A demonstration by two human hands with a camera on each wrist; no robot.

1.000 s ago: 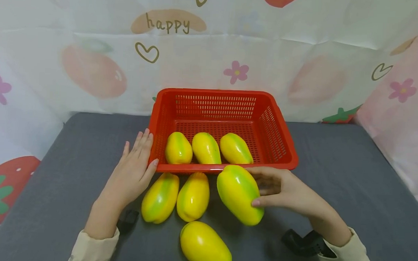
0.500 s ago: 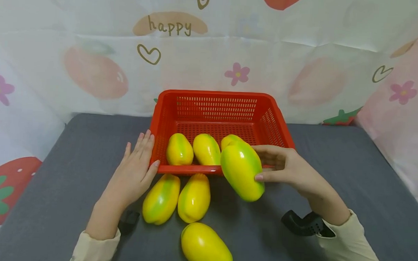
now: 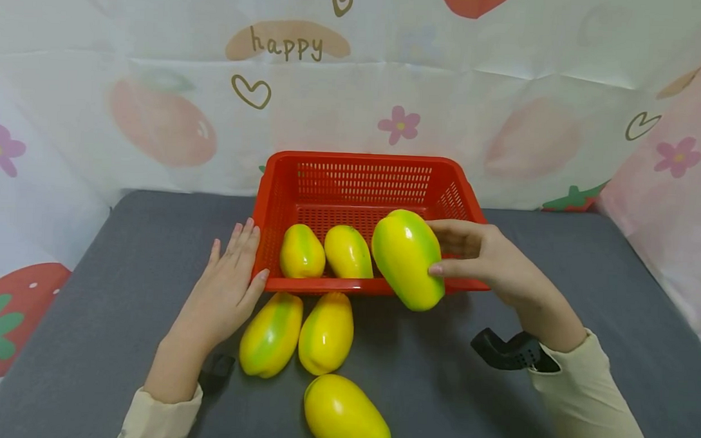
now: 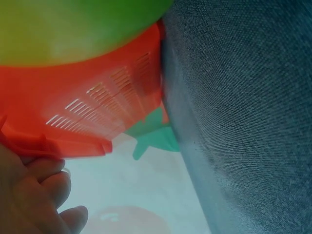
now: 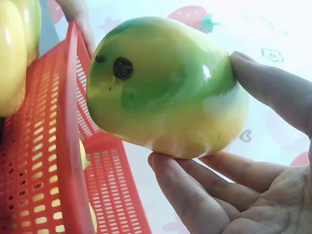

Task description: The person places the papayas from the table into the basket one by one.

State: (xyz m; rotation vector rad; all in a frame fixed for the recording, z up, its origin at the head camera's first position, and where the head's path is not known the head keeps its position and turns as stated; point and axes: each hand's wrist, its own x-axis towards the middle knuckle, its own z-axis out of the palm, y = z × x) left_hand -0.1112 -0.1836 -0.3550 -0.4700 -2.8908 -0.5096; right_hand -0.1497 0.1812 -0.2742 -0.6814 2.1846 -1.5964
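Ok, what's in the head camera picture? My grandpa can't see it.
A person's right hand holds a yellow-green fruit up by the front rim of a red basket, while the left hand touches the basket's left side. Two fruits show inside; three more lie in front on a grey cloth.

"What carries it all?"

"A table (image 3: 121, 308) under dark grey cloth (the left wrist view shows its weave)."

"And directly on it?"

"A red basket (image 3: 319, 285), toward the back."

"Only that?"

"No, three fruits too. One fruit (image 3: 271, 337), yellow with a green stripe, lies before the basket; a second fruit (image 3: 326, 335) is just beside it, and a third fruit (image 3: 347, 415) lies aslant, nearer the front."
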